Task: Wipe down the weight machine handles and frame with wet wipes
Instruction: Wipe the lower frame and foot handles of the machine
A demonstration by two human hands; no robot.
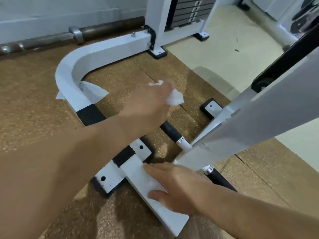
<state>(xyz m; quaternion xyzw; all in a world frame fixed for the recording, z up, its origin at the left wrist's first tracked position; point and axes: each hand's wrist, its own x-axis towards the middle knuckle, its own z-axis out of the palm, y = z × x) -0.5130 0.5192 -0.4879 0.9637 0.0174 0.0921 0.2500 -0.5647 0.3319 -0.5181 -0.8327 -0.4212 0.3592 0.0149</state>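
The white weight machine frame (107, 54) curves along the floor and runs toward me as a flat base bar (134, 171). My left hand (146, 104) hovers above the floor and grips a crumpled white wet wipe (175, 98). My right hand (174, 187) rests on the base bar with its fingers spread over the bar's top and side. A slanted white upright (250, 118) crosses at the right, with black-gripped handles (170, 130) sticking out on both sides of it. Another white wipe (94, 94) lies against the curved frame section.
A rusty barbell (103, 31) lies along the white wall at the back. The weight stack (188, 12) stands at the top centre. Brown speckled rubber mats (34, 100) cover the floor, with pale flooring (215, 54) to the right. Black foot plates (211, 107) anchor the frame.
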